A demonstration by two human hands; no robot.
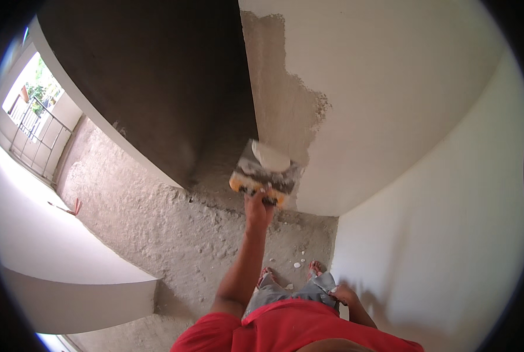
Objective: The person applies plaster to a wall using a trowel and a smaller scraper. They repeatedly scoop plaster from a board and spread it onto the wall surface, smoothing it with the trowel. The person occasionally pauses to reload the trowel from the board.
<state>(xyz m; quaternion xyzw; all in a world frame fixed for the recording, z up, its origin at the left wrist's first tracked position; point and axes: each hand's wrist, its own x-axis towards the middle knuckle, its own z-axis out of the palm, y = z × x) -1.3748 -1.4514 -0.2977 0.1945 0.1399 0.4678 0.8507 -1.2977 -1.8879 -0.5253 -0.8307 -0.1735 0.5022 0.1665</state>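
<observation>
Stretched out in front of me, my left hand is closed on a wide putty knife with an orange-yellow handle edge. A thick lump of white putty lies on its flat blade, which is slightly blurred. Behind the blade stands a wall with a rough-edged bare grey-brown strip beside a smooth off-white coat. Whether the blade touches this wall I cannot tell. Down by my right thigh, my right hand has curled fingers against the grey trousers; what they hold is not clear.
A dark recess lies left of the bare strip. Rough concrete floor runs to the left, with white putty bits near my feet. A metal railing stands at the far left. A white wall rises on my right.
</observation>
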